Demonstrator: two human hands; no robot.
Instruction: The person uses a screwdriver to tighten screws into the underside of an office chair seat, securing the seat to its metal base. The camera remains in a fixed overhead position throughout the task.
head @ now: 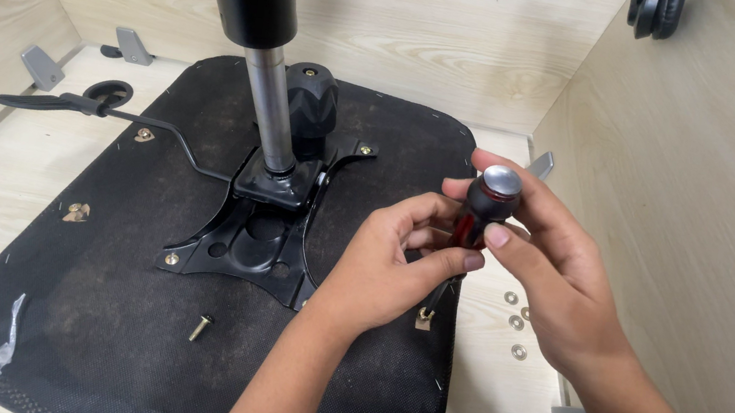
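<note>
An upside-down office chair seat (83, 290), covered in black fabric, lies on a light wooden surface. A black metal mechanism plate (250, 242) is fixed at its middle, with a gas cylinder (260, 45) rising from it. Both my hands hold a red and black screwdriver (483, 209) with a silver cap. My left hand (393, 264) grips its lower handle. My right hand (539, 261) wraps the top. The shaft points down at a brass fitting (423, 320) near the seat's right edge. A loose brass screw (201, 326) lies on the fabric.
A black lever (100, 110) sticks out left from the mechanism, and a black knob (310, 106) stands behind the cylinder. Several washers (515, 321) lie right of the seat. Wooden walls enclose the space. Grey brackets (134, 45) sit in the corners. A black caster (657, 9) shows top right.
</note>
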